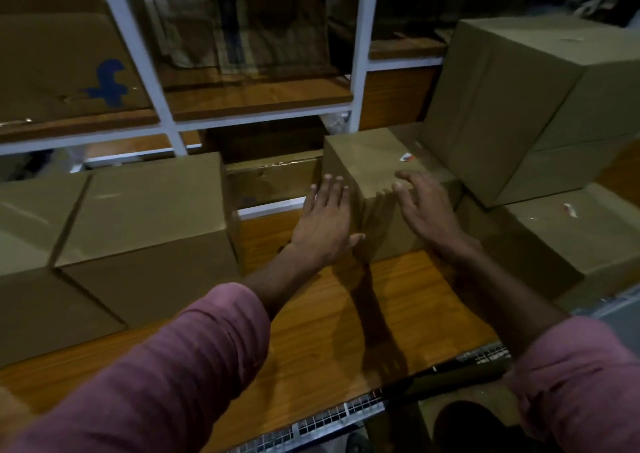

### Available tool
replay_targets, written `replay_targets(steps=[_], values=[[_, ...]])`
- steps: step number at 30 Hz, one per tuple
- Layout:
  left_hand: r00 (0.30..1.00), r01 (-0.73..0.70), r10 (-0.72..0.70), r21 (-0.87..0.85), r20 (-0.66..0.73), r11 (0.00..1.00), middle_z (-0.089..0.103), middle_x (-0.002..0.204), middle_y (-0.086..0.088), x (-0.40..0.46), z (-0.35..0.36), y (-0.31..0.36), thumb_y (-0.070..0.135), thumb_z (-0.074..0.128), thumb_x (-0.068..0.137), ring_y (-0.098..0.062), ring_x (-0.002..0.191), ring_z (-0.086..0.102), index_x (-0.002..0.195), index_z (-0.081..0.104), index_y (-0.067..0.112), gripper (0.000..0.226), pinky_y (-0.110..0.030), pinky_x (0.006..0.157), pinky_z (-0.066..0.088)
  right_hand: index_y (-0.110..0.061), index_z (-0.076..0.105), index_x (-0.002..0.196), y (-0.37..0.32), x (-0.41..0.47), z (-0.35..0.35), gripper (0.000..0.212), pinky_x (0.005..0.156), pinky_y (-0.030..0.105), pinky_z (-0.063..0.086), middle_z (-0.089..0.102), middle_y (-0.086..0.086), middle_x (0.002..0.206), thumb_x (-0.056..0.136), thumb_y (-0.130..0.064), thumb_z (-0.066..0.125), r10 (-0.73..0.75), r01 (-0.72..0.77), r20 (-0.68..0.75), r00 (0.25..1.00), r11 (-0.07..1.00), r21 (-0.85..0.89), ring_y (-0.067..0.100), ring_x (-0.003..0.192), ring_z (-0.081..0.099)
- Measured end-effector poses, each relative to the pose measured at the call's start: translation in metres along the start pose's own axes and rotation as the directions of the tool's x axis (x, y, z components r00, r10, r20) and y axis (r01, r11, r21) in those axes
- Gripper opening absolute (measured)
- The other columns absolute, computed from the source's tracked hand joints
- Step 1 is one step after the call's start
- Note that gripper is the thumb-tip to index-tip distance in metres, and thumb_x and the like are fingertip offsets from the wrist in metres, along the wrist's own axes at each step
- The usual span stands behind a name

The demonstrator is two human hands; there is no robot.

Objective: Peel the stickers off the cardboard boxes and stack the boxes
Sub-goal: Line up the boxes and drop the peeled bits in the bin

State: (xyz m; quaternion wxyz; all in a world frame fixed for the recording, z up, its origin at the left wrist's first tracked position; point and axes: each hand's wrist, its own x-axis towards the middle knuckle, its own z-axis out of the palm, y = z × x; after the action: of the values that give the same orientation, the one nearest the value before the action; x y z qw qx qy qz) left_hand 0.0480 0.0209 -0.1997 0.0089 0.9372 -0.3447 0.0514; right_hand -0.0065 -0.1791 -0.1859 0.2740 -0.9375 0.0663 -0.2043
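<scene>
- Where the light is dim, a wooden surface (311, 314) carries cardboard boxes, with a white-framed shelf rack (360, 54) behind it at 12 o'clock.
- A large box (145, 217) sits at 9 o'clock; stacked boxes (519, 106) rise at 2 o'clock.
- A box with a blue letter (69, 71) stands on the shelf at 10 o'clock.
- The small box (374, 168) sits centre, a sticker (407, 157) on its top.
- The left hand (323, 224), fingers straight, lies flat against the box's left side.
- The right hand (427, 206), fingers spread and relaxed, is over its right top edge; contact is unclear.
</scene>
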Motion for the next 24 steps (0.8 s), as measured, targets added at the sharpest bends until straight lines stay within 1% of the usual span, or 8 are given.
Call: replay_targets(steps=[2,8,10,13,16,18,21,24], values=[[1.0,0.012,-0.012,-0.011,0.023,1.0,-0.005,0.167,-0.016,0.022,0.005,0.018,0.065,0.049,0.093,-0.033,0.153,-0.012,0.158,0.001,0.006,0.101,-0.05,0.12,-0.01,-0.011,0.058,0.136,0.022,0.007,-0.011,0.05,0.108,0.045,0.039,0.06,0.011,0.135,0.103,-0.042,0.036,0.018,-0.018,0.0,1.0,1.0,-0.002,0.026,0.128,0.051],[0.998,0.025,-0.026,0.013,0.066,1.0,-0.003,0.167,-0.015,0.081,0.019,0.051,0.068,0.054,0.089,-0.035,0.153,-0.008,0.158,0.003,0.007,0.105,-0.058,0.122,-0.003,-0.01,0.056,0.136,0.076,0.033,-0.027,0.038,0.106,0.04,0.036,0.059,0.013,0.133,0.106,-0.03,0.044,0.056,-0.056,0.004,0.998,0.998,-0.004,0.027,0.127,0.051],[0.996,0.043,-0.043,0.007,0.077,0.999,-0.005,0.167,-0.014,0.097,0.018,0.057,0.067,0.057,0.088,-0.034,0.153,-0.01,0.158,0.002,0.008,0.107,-0.057,0.123,-0.003,-0.007,0.059,0.133,0.085,0.041,-0.029,0.034,0.104,0.038,0.039,0.061,0.014,0.13,0.106,-0.025,0.047,0.053,-0.053,-0.029,0.998,0.999,0.008,0.029,0.124,0.054],[0.993,0.056,-0.058,0.029,0.098,0.998,-0.005,0.167,-0.016,0.115,0.023,0.06,0.064,0.059,0.088,-0.036,0.153,-0.009,0.158,0.001,0.006,0.108,-0.059,0.122,0.0,-0.009,0.06,0.132,0.096,0.051,-0.032,0.032,0.101,0.035,0.041,0.062,0.012,0.13,0.105,-0.023,0.048,0.06,-0.059,-0.024,0.998,0.997,0.044,0.026,0.122,0.055],[0.989,0.071,-0.08,0.074,0.121,0.995,-0.004,0.167,-0.018,0.122,0.029,0.052,0.061,0.06,0.089,-0.037,0.153,-0.007,0.158,0.0,0.004,0.107,-0.063,0.121,0.005,-0.006,0.061,0.129,0.102,0.055,-0.03,0.032,0.099,0.037,0.043,0.064,0.015,0.126,0.104,-0.021,0.049,0.034,-0.033,-0.018,0.999,0.999,0.037,0.03,0.118,0.057],[0.988,0.062,-0.07,0.057,0.135,0.996,-0.005,0.167,-0.017,0.123,0.031,0.045,0.055,0.06,0.091,-0.036,0.153,-0.006,0.158,-0.002,0.005,0.104,-0.061,0.122,0.01,-0.005,0.062,0.129,0.103,0.058,-0.029,0.033,0.099,0.039,0.044,0.064,0.016,0.125,0.103,-0.021,0.049,0.024,-0.023,-0.015,1.0,0.999,0.042,0.031,0.117,0.058],[0.992,0.029,-0.034,0.042,0.12,0.999,-0.003,0.167,-0.016,0.121,0.033,0.04,0.051,0.059,0.093,-0.035,0.154,-0.003,0.158,-0.001,0.005,0.1,-0.054,0.123,0.015,-0.005,0.062,0.13,0.105,0.062,-0.03,0.041,0.1,0.037,0.042,0.064,0.017,0.127,0.1,-0.027,0.045,0.034,-0.034,-0.007,0.999,0.999,0.041,0.032,0.118,0.058],[0.994,0.024,-0.028,0.04,0.105,0.999,-0.005,0.167,-0.015,0.112,0.037,0.038,0.051,0.056,0.095,-0.034,0.154,-0.004,0.158,-0.002,0.006,0.097,-0.053,0.124,0.014,-0.004,0.061,0.132,0.107,0.064,-0.03,0.046,0.101,0.034,0.04,0.063,0.018,0.129,0.098,-0.03,0.044,0.059,-0.059,0.008,0.998,0.998,0.02,0.033,0.12,0.056]])
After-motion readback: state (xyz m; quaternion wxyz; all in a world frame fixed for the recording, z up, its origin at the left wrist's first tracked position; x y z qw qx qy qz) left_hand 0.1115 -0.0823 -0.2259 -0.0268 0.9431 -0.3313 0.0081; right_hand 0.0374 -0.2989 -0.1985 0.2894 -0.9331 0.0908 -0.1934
